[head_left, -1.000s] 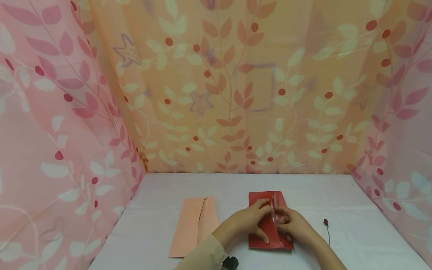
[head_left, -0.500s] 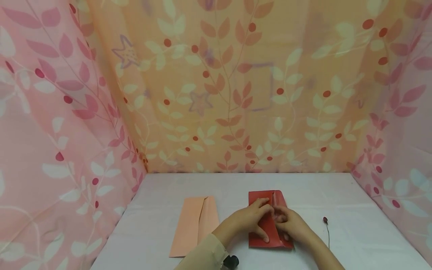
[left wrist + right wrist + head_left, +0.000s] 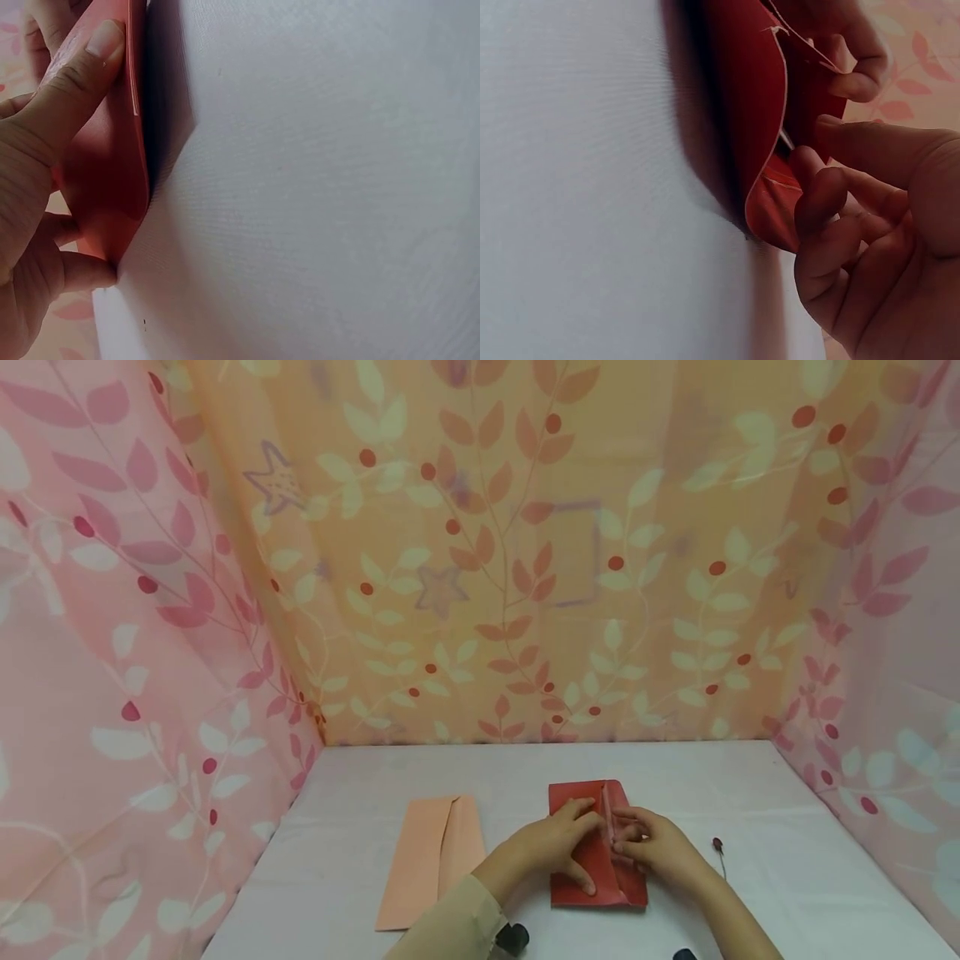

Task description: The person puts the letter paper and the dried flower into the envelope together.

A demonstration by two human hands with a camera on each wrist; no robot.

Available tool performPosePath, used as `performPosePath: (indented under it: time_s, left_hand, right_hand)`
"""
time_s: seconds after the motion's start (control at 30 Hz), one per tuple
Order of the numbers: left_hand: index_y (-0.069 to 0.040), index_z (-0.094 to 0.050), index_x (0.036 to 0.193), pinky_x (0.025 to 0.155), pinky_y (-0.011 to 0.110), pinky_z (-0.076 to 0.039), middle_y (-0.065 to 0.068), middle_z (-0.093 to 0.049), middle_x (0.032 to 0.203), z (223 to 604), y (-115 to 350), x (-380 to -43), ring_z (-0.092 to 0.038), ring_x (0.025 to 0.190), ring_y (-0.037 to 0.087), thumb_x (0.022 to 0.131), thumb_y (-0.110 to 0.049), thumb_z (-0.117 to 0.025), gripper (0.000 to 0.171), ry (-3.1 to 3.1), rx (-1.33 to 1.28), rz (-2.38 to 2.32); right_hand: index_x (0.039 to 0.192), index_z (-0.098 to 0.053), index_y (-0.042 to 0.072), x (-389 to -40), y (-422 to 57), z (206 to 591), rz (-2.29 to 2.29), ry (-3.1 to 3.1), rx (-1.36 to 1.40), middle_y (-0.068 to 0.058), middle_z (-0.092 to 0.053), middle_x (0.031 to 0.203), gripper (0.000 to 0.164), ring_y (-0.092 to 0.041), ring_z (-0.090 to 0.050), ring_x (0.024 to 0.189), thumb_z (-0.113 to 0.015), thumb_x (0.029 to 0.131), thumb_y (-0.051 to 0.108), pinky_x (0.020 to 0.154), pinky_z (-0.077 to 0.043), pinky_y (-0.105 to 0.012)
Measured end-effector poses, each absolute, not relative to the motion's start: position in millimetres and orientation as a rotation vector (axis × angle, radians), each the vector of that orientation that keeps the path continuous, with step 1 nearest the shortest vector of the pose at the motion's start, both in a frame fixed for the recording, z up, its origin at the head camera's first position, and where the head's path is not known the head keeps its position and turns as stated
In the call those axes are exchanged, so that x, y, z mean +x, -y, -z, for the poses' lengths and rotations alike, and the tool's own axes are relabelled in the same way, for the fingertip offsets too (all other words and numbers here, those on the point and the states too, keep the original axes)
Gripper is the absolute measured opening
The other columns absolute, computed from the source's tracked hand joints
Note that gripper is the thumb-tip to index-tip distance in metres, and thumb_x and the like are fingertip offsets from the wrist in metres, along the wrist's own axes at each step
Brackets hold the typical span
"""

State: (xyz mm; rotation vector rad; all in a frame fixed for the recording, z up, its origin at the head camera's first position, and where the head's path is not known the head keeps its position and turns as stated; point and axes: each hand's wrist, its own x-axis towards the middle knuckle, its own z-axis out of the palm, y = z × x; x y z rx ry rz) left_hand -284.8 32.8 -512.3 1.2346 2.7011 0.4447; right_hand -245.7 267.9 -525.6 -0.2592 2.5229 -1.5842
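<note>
A red envelope lies on the white-covered table with its flap side to the right. My left hand grips it, thumb on its face and fingers at its opening edge. In the left wrist view, the left thumb presses on the red paper, which bulges up. At the mouth my right hand has its thumb and bent fingers a little apart. In the right wrist view, the right fingertips are right at the open mouth, beside a thin pale edge inside.
A peach envelope lies to the left, partly behind the left sleeve. A small dark red bud on a thin stem lies to the right. Patterned cloth hangs behind and on both sides of the table.
My right hand's fingers have drawn slightly out of the envelope's mouth and spread apart. The left hand keeps its hold on the red envelope. The view has shifted slightly.
</note>
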Motion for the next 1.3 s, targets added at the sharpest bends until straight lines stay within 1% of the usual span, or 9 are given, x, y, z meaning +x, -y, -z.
performPosePath:
  time_s: [0.17, 0.3, 0.4, 0.53, 0.63, 0.8, 0.93, 1.17, 1.3]
  left_hand:
    - [-0.037, -0.046, 0.142, 0.105, 0.031, -0.050, -0.002, -0.028, 0.165, 514.2, -34.3, -286.3, -0.039, 0.145, 0.015, 0.067, -0.064, -0.086, 0.090, -2.686, 1.240, -0.478]
    - [-0.037, -0.046, 0.141, 0.105, 0.032, -0.050, -0.001, -0.029, 0.164, 516.2, -33.5, -286.0, -0.039, 0.146, 0.016, 0.065, -0.064, -0.086, 0.090, -2.709, 1.243, -0.455]
    - [-0.037, -0.047, 0.139, 0.105, 0.032, -0.050, 0.001, -0.030, 0.164, 517.4, -33.0, -285.3, -0.038, 0.147, 0.017, 0.065, -0.063, -0.087, 0.088, -2.707, 1.245, -0.457]
    - [-0.038, -0.047, 0.139, 0.103, 0.034, -0.051, -0.001, -0.029, 0.164, 516.6, -33.0, -285.3, -0.037, 0.147, 0.016, 0.066, -0.061, -0.088, 0.087, -2.689, 1.231, -0.472]
    - [-0.039, -0.046, 0.141, 0.102, 0.034, -0.052, -0.003, -0.028, 0.164, 514.3, -33.1, -285.7, -0.036, 0.147, 0.015, 0.067, -0.061, -0.087, 0.088, -2.682, 1.221, -0.472]
    - [-0.038, -0.046, 0.141, 0.103, 0.032, -0.051, -0.002, -0.028, 0.165, 511.9, -32.4, -285.7, -0.034, 0.148, 0.015, 0.067, -0.060, -0.088, 0.088, -2.674, 1.230, -0.476]
    - [-0.037, -0.046, 0.141, 0.104, 0.031, -0.050, -0.001, -0.028, 0.165, 510.5, -31.5, -284.4, -0.035, 0.147, 0.015, 0.068, -0.059, -0.088, 0.088, -2.668, 1.227, -0.494]
    - [-0.038, -0.046, 0.142, 0.101, 0.032, -0.052, -0.004, -0.026, 0.165, 512.1, -32.1, -283.8, -0.035, 0.147, 0.015, 0.068, -0.058, -0.088, 0.088, -2.656, 1.194, -0.504]
    - [-0.040, -0.045, 0.143, 0.102, 0.032, -0.052, -0.004, -0.027, 0.165, 514.8, -33.6, -285.2, -0.035, 0.147, 0.014, 0.067, -0.060, -0.088, 0.089, -2.684, 1.205, -0.471]
  right_hand:
    - [0.144, -0.050, -0.002, -242.0, -272.3, 522.1, 1.524, -2.617, -0.265, -0.010, -0.072, 0.101, 0.065, -0.019, -0.062, 0.072, -0.080, 0.088, 0.015, 0.057, -0.053, -0.029]
    - [0.142, -0.054, 0.001, -235.8, -276.9, 520.2, 1.448, -2.699, -0.286, -0.009, -0.071, 0.103, 0.063, -0.016, -0.063, 0.069, -0.081, 0.088, 0.020, 0.058, -0.053, -0.028]
    - [0.141, -0.056, 0.004, -229.6, -281.2, 516.8, 1.396, -2.761, -0.250, -0.007, -0.072, 0.104, 0.062, -0.013, -0.062, 0.068, -0.082, 0.088, 0.022, 0.060, -0.053, -0.026]
    - [0.141, -0.058, 0.009, -221.3, -287.4, 510.6, 1.354, -2.815, -0.150, -0.003, -0.073, 0.107, 0.060, -0.012, -0.061, 0.070, -0.082, 0.087, 0.024, 0.062, -0.053, -0.026]
    - [0.141, -0.057, 0.008, -214.9, -292.3, 506.0, 1.348, -2.827, -0.106, -0.004, -0.072, 0.109, 0.059, -0.013, -0.061, 0.074, -0.080, 0.089, 0.024, 0.063, -0.053, -0.026]
    - [0.141, -0.057, 0.009, -206.4, -301.2, 502.3, 1.352, -2.859, -0.077, -0.005, -0.071, 0.111, 0.057, -0.011, -0.061, 0.077, -0.078, 0.091, 0.026, 0.063, -0.051, -0.026]
    - [0.140, -0.058, 0.009, -204.0, -307.7, 505.2, 1.348, -2.924, -0.096, -0.003, -0.072, 0.109, 0.056, -0.008, -0.061, 0.076, -0.078, 0.092, 0.027, 0.063, -0.050, -0.024]
    - [0.136, -0.062, 0.008, -196.8, -316.6, 514.2, 1.329, -2.983, -0.086, -0.001, -0.072, 0.107, 0.053, -0.002, -0.061, 0.077, -0.079, 0.091, 0.029, 0.065, -0.050, -0.023]
    - [0.134, -0.064, 0.009, -193.8, -322.4, 516.3, 1.322, -3.010, -0.052, -0.002, -0.072, 0.107, 0.049, -0.002, -0.061, 0.076, -0.078, 0.092, 0.028, 0.062, -0.050, -0.023]
